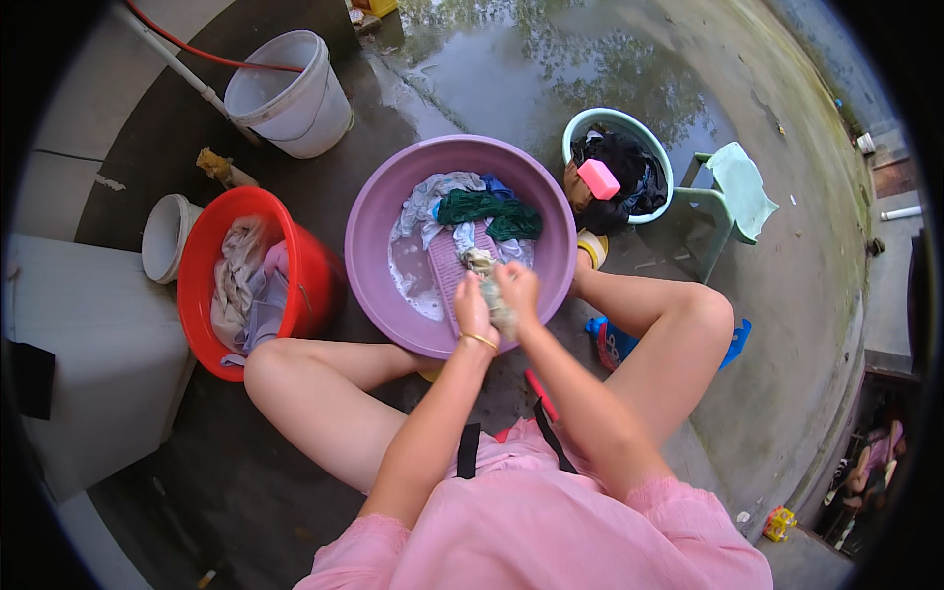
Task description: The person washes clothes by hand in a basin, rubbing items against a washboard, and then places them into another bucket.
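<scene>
Both hands grip a wet, greenish-beige cloth (482,264) over the near side of a purple plastic basin (369,287). My left hand (473,306), with a gold bangle at the wrist, is on the cloth's left side. My right hand (518,293) holds its right side and is slightly blurred. Beneath the cloth a ridged purple washboard (448,269) slopes into the basin. Beyond it lie a dark green garment (490,212), a pale patterned garment (435,195) and a blue cloth (498,187). Suds (424,301) float on cloudy water at the left.
At left stand a red bucket (313,280) of laundry, a small white bucket (164,240) and a larger white bucket (321,110) with a red hose (199,53). A pink soap bar (599,180) rests on dark clothes in a mint basin (667,166), beside a green stool (730,184).
</scene>
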Demonstrator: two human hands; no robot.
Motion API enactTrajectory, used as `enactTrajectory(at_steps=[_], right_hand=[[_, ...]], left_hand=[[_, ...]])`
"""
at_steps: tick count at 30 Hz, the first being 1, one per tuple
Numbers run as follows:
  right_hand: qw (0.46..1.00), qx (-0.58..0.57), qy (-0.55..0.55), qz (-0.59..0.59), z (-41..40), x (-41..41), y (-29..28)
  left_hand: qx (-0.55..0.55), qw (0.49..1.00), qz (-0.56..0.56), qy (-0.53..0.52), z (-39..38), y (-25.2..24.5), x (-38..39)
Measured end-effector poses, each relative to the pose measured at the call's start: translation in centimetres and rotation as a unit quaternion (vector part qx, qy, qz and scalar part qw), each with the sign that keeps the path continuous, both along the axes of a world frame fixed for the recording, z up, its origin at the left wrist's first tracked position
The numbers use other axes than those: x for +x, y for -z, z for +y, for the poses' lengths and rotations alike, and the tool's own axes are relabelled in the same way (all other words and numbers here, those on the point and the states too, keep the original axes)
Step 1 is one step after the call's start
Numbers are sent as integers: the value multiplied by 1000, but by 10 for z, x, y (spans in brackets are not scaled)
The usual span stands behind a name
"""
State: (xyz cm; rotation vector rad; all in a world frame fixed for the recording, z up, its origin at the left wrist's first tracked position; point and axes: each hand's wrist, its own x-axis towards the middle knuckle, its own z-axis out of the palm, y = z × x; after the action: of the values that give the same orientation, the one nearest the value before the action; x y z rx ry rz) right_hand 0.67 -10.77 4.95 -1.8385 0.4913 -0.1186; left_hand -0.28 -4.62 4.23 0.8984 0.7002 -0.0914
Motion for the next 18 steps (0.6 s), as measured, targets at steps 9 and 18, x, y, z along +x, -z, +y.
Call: enactTrajectory(at_steps=[9, 18], right_hand=[[999, -14, 17, 36, -10, 4, 4], [822, 519, -30, 233, 1, -25, -27]], left_hand=[[32, 999, -16, -9, -1, -2, -4], [-194, 974, -111, -32, 34, -14, 31]])
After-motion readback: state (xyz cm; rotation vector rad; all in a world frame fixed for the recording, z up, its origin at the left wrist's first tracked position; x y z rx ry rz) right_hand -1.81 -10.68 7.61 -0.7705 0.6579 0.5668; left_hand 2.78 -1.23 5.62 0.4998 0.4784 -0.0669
